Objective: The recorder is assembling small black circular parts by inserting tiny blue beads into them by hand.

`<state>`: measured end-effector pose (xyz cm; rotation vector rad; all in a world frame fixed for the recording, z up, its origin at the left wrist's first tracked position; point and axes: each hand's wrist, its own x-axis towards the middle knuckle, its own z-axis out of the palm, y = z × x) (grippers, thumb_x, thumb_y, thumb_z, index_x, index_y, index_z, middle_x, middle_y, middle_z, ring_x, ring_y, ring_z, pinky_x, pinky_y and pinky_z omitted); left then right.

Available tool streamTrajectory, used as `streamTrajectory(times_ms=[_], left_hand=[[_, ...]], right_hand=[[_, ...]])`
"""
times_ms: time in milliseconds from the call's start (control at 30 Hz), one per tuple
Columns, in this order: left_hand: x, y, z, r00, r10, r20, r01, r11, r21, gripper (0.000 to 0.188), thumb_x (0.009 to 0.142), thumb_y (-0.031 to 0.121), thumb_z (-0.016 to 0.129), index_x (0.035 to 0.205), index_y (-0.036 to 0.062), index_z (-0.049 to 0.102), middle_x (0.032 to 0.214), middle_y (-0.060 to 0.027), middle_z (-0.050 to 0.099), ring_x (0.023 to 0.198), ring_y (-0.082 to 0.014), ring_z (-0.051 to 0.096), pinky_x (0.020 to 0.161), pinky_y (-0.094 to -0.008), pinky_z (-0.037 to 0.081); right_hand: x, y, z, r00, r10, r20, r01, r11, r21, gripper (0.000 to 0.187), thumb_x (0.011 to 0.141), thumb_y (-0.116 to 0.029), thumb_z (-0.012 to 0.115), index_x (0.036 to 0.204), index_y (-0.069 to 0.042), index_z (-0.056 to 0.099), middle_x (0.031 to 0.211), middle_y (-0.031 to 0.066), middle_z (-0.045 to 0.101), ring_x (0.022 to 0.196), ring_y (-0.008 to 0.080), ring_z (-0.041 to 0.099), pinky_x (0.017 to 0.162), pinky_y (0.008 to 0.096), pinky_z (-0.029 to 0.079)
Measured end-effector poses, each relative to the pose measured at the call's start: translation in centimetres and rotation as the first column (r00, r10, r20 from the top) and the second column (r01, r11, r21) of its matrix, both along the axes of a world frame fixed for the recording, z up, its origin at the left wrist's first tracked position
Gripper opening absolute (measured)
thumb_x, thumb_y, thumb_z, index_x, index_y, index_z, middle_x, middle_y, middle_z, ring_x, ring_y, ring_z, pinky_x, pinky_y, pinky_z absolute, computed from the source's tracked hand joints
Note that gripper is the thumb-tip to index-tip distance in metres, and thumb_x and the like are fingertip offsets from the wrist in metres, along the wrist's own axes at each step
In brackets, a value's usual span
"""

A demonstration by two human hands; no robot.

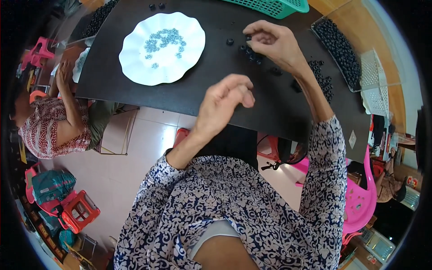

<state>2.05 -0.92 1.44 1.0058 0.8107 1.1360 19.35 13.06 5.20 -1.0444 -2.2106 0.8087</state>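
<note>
My right hand (275,45) is raised over the dark table, thumb and forefinger pinched on a small black round piece (248,38). Just below those fingers, several more black round pieces (250,55) lie loose on the tabletop. Nearer to me, my left hand (225,101) hovers by the table's front edge with its fingers curled in; whatever they hold, if anything, is hidden. To the left of both hands sits a white wavy-rimmed plate (130,58), with many small clear bluish pieces (163,40) scattered in its middle.
A clear bin of black pieces (337,49) stands at the right, beside a white perforated basket (375,81). More black pieces (320,81) are heaped near my right forearm. A green basket (270,6) is at the far edge. Another person (58,121) sits at the left.
</note>
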Motion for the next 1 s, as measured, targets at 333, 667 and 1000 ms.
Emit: streamTrajectory(times_ms=[333, 667, 1000], left_hand=[[-1.5, 1.7, -0.2, 0.946, 0.113, 0.305, -0.092, 0.992, -0.082, 0.025, 0.097, 0.017, 0.053, 0.108, -0.0041, 0.060, 0.091, -0.0073, 0.064, 0.084, -0.0125, 0.060, 0.076, -0.0250, 0.050], [-1.6, 2.2, -0.5, 0.848, -0.096, 0.521, 0.189, 0.974, -0.128, 0.025, 0.098, 0.019, 0.052, 0.106, -0.0044, 0.058, 0.098, -0.0132, 0.067, 0.091, -0.0177, 0.064, 0.080, -0.0299, 0.051], [-1.3, 2.7, -0.9, 0.725, -0.107, 0.680, 0.279, 0.949, -0.149, 0.027, 0.094, 0.014, 0.055, 0.111, -0.0073, 0.055, 0.091, -0.0117, 0.063, 0.089, -0.0186, 0.062, 0.081, -0.0321, 0.050]], right_hand=[[-0.8, -7.2, -0.7, 0.925, 0.064, -0.373, -0.125, 0.982, -0.142, 0.025, 0.080, 0.005, 0.069, 0.104, 0.002, 0.064, 0.094, 0.0006, 0.060, 0.083, 0.0077, 0.055, 0.078, 0.0220, 0.046], [-0.9, -7.9, 0.6, 0.968, 0.052, -0.247, -0.061, 0.998, -0.027, 0.021, 0.074, 0.003, 0.073, 0.093, -0.001, 0.065, 0.090, 0.0013, 0.063, 0.078, 0.0076, 0.056, 0.071, 0.0225, 0.045], [-1.2, -4.9, 3.0, 0.947, 0.270, -0.173, -0.305, 0.925, -0.227, 0.019, 0.074, 0.000, 0.075, 0.092, -0.001, 0.066, 0.087, 0.0031, 0.064, 0.069, 0.0079, 0.056, 0.064, 0.0237, 0.046]])
